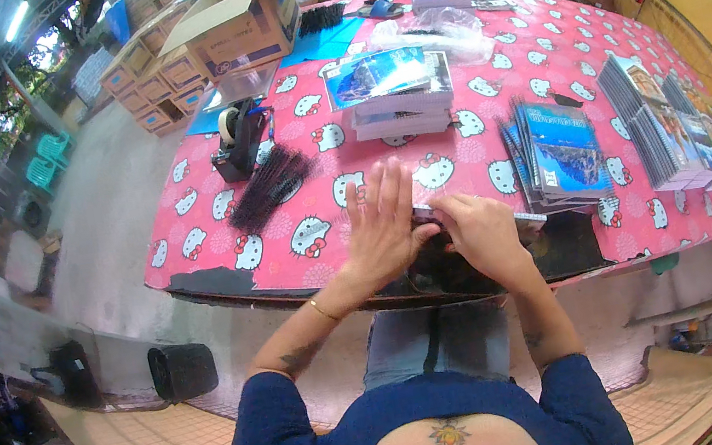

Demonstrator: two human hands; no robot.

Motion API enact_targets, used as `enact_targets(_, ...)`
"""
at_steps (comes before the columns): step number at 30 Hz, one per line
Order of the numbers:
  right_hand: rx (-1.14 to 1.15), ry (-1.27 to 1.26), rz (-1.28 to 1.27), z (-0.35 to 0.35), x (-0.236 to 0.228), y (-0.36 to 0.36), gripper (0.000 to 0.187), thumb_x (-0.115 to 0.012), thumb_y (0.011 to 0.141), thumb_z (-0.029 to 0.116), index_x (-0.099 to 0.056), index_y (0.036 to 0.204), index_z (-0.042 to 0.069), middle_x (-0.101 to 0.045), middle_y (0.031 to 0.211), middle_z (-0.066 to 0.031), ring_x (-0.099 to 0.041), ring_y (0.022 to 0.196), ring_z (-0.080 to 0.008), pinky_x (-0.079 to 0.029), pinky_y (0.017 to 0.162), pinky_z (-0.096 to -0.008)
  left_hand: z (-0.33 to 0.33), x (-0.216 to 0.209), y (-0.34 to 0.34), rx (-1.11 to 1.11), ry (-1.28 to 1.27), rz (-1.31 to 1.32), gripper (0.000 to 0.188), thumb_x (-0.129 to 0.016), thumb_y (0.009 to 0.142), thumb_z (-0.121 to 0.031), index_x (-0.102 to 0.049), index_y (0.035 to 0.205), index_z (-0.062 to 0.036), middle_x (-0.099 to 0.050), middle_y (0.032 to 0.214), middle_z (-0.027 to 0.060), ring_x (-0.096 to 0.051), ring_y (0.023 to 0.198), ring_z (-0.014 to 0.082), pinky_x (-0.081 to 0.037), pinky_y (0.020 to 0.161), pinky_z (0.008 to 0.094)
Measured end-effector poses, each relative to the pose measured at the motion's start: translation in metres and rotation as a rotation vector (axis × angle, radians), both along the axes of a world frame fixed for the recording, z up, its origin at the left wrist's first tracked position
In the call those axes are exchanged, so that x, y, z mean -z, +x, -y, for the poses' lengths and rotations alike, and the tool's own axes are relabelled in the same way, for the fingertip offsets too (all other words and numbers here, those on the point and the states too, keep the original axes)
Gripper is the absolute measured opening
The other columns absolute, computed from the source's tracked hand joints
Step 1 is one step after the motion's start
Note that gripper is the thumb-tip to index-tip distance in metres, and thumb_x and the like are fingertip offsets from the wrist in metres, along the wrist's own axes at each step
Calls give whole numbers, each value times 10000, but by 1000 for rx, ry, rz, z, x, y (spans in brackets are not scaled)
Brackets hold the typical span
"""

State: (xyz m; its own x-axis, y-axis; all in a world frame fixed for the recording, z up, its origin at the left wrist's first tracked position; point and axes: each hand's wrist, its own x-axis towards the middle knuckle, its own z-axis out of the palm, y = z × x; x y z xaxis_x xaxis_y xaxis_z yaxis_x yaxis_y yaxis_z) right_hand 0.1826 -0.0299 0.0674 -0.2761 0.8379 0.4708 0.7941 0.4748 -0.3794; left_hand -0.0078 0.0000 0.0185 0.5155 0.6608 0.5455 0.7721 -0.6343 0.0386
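I see the left hand (383,229) flat at the frame's centre, its fingers straight and slightly apart. Beside it, the right hand (480,229) curls its fingers at a pale-edged item (422,211), mostly hidden by the hands; I can't tell whether they pinch it. Blue-covered booklets (563,148) lie right of centre, black binding coils (274,186) left of centre near a tape dispenser (240,146); a carton (252,36) stands upper left.

Head-worn fisheye view, facing down and forward over the table (468,165), left hand (384,235) and right hand (481,235) close
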Motion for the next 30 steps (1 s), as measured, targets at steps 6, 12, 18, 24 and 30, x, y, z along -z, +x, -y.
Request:
enact_targets(6,-38,-3,93,-4,3,6,162,-578,918,174,-658,1050,126,-682,882,-99,-678,739,-328,-532,633,-445,12,60,10,-79,155,-32,887,-430,950,-620,-223,1541,8,-138,1632,210,-66,1525,360,73,1159,635)
enact_targets(12,6,136,133,19,-5,32,306,-613,884,180,-650,1187,159,-693,911,-94,-687,809,-311,-524,693,-428,41,61,4,161,148,-56,811,-358,999,-583,-252,1529,21,-162,1622,230,-53,1524,385,76,1156,638)
enact_targets(18,-31,-36,92,21,-8,46,315,-627,880,187,-649,1194,165,-707,937,-102,-687,809,-306,-528,706,-418,13,23,13,17,143,-216,852,-423,952,-626,-302,1516,0,-235,1606,212,-126,1522,350,20,1174,627)
enact_targets(24,-36,-45,38,13,-2,44,356,-632,893,193,-608,1246,167,-706,923,-135,-686,809,-340,-522,675,-467,-18,-16,26,-69,52,-204,843,-443,948,-611,-299,1522,-10,-204,1620,200,-124,1523,343,-3,1176,629)
enact_targets(30,-6,-86,54,14,-11,44,481,-654,888,200,-521,1348,153,-681,831,-183,-672,739,-374,-505,638,-489,-3,-16,33,-96,96,-205,827,-451,960,-583,-293,1525,-1,-209,1618,194,-132,1521,325,-31,1189,602)
